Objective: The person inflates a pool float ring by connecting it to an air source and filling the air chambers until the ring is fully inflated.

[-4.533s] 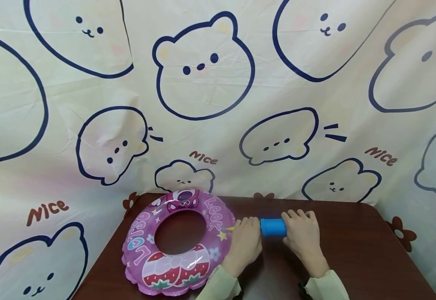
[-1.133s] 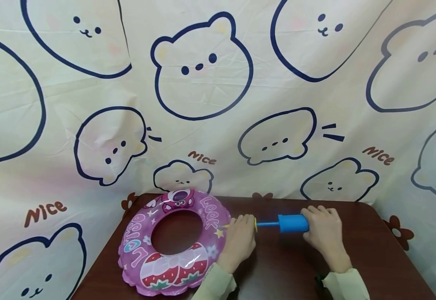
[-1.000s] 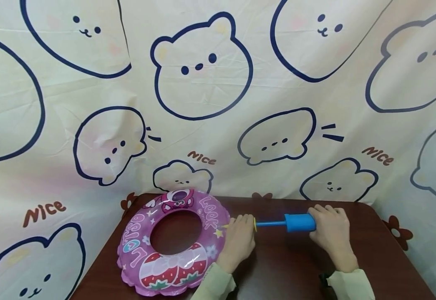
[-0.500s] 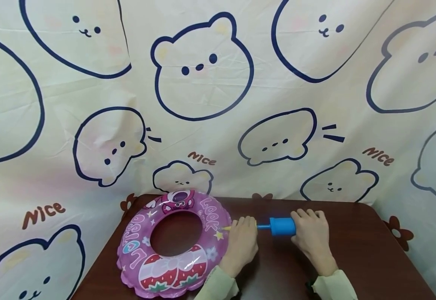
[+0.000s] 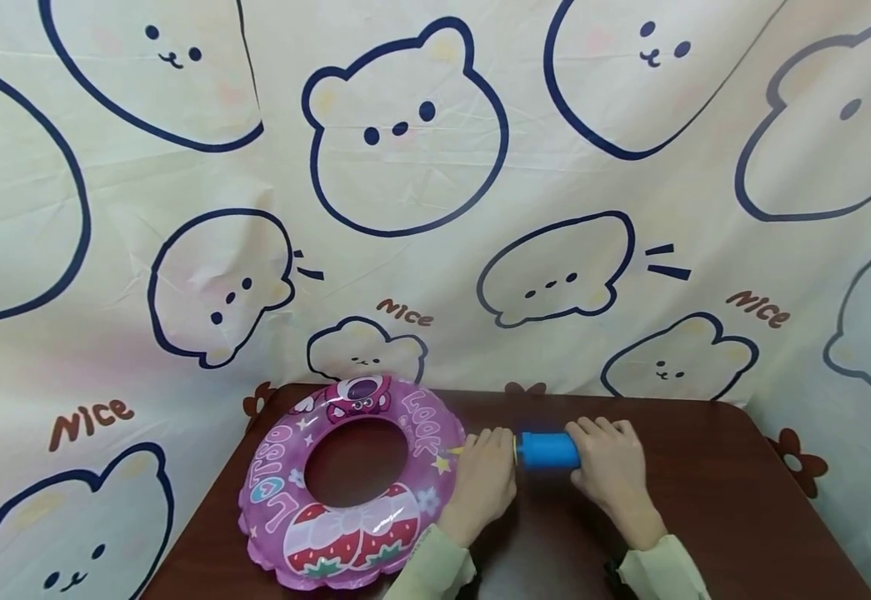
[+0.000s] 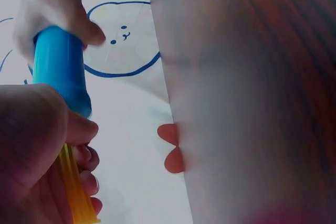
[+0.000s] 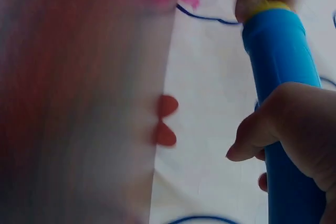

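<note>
A blue hand pump (image 5: 548, 450) with a yellow end lies level between my two hands. My left hand (image 5: 484, 483) grips the pump's yellow end (image 6: 76, 192), fingers curled round it in the left wrist view. Round the blue barrel (image 7: 286, 61), my right hand (image 5: 612, 475) is curled. The barrel sits close against the yellow end, with hardly any blue rod showing. Left of my left hand lies a purple inflatable swim ring (image 5: 270, 475) with strawberry and bear prints, looking full and rounded. A yellow nozzle tip (image 5: 455, 451) points at the ring's right side; my hand hides part of the joint.
The dark brown table (image 5: 735, 500) carries the ring on its left half. Behind and beside it hangs a pale cloth (image 5: 405, 275) printed with bear outlines. A dark band (image 5: 613, 575) sits at my right sleeve.
Over the last second my right hand has slid the blue barrel left toward my left hand, covering the rod that showed before. My left hand and the ring stay nearly in place.
</note>
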{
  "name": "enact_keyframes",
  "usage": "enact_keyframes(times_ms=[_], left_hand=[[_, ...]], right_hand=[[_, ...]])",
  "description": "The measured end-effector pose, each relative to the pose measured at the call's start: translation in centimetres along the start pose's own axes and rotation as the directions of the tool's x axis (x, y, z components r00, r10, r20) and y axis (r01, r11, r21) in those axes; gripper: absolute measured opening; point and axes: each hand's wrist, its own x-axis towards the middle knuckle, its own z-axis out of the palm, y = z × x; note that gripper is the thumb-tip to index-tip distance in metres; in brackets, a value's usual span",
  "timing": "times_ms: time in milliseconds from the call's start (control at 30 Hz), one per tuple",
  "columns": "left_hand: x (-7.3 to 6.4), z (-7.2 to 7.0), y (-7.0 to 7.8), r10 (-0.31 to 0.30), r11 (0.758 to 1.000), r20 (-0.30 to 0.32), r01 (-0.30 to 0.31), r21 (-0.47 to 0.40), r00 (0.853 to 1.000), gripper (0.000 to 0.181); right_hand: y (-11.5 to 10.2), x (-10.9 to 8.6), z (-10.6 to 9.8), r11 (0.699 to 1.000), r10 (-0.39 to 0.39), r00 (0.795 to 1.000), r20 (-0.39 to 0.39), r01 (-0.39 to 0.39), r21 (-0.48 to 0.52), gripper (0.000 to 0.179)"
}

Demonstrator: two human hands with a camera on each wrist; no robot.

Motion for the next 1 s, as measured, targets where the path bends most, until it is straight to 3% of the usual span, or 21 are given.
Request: enact_keyframes(times_ms=[200,500,767,1000], left_hand=[[-0.1,0.2,-0.5,-0.015,0.998,0.002,0.015,-0.058,1.000,0.019],[0.0,0.2,-0.7,-0.014,0.997,-0.015,0.013,-0.072,1.000,0.019],[-0.4,0.4,-0.6,-0.033,0.999,-0.002,0.033,-0.034,0.999,0.023],[-0.2,0.7,0.0,0.006,0.994,-0.094,0.005,0.111,0.996,0.023]], right_hand=[[3.4,-0.4,-0.9,0.999,0.031,1.000,0.003,-0.031,0.030,0.051],[7.4,-1.2,-3.0,0.992,0.123,0.992,-0.004,-0.123,0.016,0.046],[6.3,-1.3,-3.1,0.991,0.136,0.990,0.036,-0.135,-0.019,0.055],[4.2,-0.6,-1.8,0.995,0.094,0.995,0.028,-0.093,-0.033,0.060]])
